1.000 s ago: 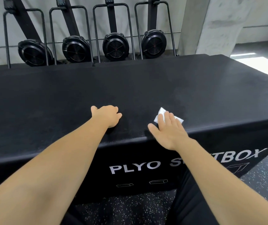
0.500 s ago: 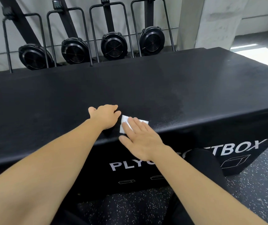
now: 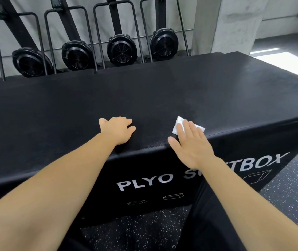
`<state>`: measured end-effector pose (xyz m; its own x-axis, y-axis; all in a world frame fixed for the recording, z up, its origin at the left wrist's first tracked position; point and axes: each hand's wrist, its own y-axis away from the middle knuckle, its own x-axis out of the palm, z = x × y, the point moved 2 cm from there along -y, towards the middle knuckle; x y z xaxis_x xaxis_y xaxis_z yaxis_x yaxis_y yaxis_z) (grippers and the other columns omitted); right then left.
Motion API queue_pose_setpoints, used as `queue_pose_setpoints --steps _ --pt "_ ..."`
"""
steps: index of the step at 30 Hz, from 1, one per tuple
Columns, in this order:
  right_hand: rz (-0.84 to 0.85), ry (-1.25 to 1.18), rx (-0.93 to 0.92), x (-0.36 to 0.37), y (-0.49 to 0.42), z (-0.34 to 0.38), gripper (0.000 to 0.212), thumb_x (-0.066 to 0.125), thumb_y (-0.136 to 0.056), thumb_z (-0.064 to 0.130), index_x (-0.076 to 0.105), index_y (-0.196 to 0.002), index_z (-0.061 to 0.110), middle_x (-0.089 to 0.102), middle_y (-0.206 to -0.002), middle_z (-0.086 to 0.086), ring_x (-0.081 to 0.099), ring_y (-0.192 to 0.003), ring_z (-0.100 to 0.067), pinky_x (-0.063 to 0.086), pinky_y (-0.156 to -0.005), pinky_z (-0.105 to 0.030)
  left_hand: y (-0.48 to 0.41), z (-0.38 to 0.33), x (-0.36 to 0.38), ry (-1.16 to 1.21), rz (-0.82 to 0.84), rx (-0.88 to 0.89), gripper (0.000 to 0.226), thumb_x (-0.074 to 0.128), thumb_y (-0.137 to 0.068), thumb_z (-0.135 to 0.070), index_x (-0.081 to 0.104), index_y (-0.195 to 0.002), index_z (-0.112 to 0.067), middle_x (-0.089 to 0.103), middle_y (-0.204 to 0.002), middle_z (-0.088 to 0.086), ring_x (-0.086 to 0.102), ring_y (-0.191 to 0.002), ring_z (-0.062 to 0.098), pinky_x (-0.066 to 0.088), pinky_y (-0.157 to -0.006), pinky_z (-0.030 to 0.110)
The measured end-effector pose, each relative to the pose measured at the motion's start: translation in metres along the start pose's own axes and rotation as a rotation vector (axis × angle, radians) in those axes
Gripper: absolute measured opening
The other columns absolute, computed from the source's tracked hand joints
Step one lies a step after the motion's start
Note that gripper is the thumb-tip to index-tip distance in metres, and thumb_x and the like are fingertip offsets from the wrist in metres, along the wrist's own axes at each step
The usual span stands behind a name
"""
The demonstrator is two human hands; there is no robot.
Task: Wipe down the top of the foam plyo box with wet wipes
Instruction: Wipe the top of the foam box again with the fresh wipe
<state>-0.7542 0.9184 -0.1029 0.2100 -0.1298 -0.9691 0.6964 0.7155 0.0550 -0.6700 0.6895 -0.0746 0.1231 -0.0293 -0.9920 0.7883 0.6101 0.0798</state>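
The black foam plyo box (image 3: 144, 91) fills the middle of the head view, its front face printed "PLYO ... BOX". A white wet wipe (image 3: 179, 122) lies on the top near the front edge. My right hand (image 3: 191, 142) presses flat on it with straight fingers, and most of the wipe is hidden under the fingers. My left hand (image 3: 117, 129) rests on the box top to the left of the wipe, fingers curled under and holding nothing. A faint damp sheen shows on the top beyond the wipe.
Several black fan-wheel exercise machines (image 3: 121, 49) stand in a row behind the box against the wall. A concrete pillar (image 3: 235, 24) rises at the back right. Speckled rubber floor (image 3: 289, 205) lies below and to the right.
My right hand slid the wipe left until it almost touched my left hand, then back to the right along the front edge. My left hand stayed in place.
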Motion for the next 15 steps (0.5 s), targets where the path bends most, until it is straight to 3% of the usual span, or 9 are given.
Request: queue_pose_setpoints --steps 3,7,10,12,15 --pt "-0.046 -0.018 0.017 0.009 0.005 0.03 0.072 0.017 -0.102 0.054 0.012 -0.155 0.007 -0.001 -0.165 -0.013 -0.005 -0.152 -0.026 0.003 -0.122 -0.042 0.0 -0.001 -0.001 -0.004 -0.001 0.013 0.044 0.029 -0.101 -0.047 0.042 -0.142 -0.037 0.044 -0.147 -0.012 0.047 -0.126 0.018 0.022 -0.093 0.037" --pt "-0.022 -0.057 -0.064 0.023 0.011 0.072 0.077 0.017 -0.102 0.057 -0.002 -0.158 0.007 -0.013 -0.165 -0.013 -0.018 -0.151 -0.025 -0.007 -0.123 -0.042 0.0 -0.002 -0.004 0.009 0.002 0.011 0.04 0.032 -0.1 -0.046 0.051 -0.133 -0.036 0.055 -0.135 -0.01 0.053 -0.118 0.018 0.02 -0.084 0.036" --pt "0.012 -0.023 -0.152 0.032 0.013 0.097 0.077 0.014 -0.102 0.056 -0.005 -0.158 0.007 -0.016 -0.164 -0.013 -0.021 -0.15 -0.025 -0.01 -0.122 -0.042 -0.002 -0.002 -0.008 0.024 -0.005 0.009 0.027 0.035 -0.098 -0.044 0.059 -0.108 -0.035 0.06 -0.113 -0.011 0.054 -0.101 0.017 0.02 -0.081 0.035" --pt "0.042 -0.029 -0.223 0.033 0.012 0.103 0.074 0.013 -0.103 0.055 -0.006 -0.158 0.009 -0.017 -0.165 -0.011 -0.022 -0.15 -0.022 -0.013 -0.122 -0.039 -0.002 -0.002 -0.009 0.056 -0.009 -0.009 0.013 0.037 -0.097 -0.043 0.048 -0.094 -0.038 0.058 -0.1 -0.013 0.048 -0.088 0.015 0.021 -0.08 0.035" --pt "0.053 -0.05 -0.305 0.026 0.011 0.089 0.067 0.013 -0.104 0.052 -0.001 -0.159 0.016 -0.012 -0.166 -0.004 -0.018 -0.151 -0.016 -0.013 -0.122 -0.033 -0.002 -0.004 -0.009 0.106 -0.026 -0.036 0.019 0.038 -0.097 -0.045 0.055 -0.098 -0.036 0.066 -0.106 -0.011 0.051 -0.088 0.015 0.021 -0.079 0.035"
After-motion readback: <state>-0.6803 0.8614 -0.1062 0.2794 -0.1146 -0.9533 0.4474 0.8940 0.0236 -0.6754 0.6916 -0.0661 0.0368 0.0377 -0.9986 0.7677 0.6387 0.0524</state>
